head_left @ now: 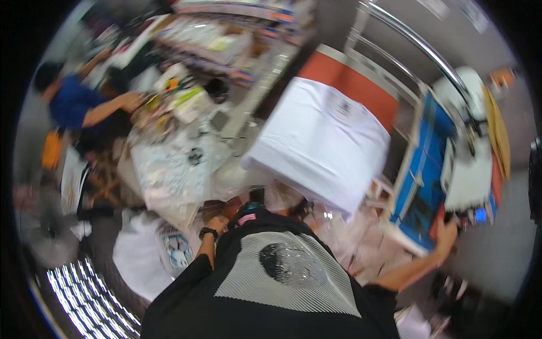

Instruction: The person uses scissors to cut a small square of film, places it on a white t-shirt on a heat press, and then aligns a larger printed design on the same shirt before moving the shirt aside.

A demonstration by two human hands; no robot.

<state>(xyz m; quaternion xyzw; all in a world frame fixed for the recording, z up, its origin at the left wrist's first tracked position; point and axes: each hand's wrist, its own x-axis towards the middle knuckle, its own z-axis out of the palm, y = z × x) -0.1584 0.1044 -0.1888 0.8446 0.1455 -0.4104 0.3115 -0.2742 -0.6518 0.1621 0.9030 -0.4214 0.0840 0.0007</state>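
A white T-shirt (322,141) lies spread over a flat board with an orange-red surface (361,85), in front of me. My right hand (445,234) reaches far out to the right, against the near end of a machine with a white top (471,175), close to a small lit blue display (480,215). Blur hides how its fingers are set. Close to my waist is my left hand (218,224), below a black wristwatch (208,232); its fingers are smeared too, and nothing shows clearly in it.
A blue panel in a pale frame (423,164) stands between shirt and machine. Chrome rails (418,34) run behind. At left, a table (169,175) holds clear plastic and small items; a person in blue (76,104) works beyond it. White printed fabric (141,254) hangs near my left arm.
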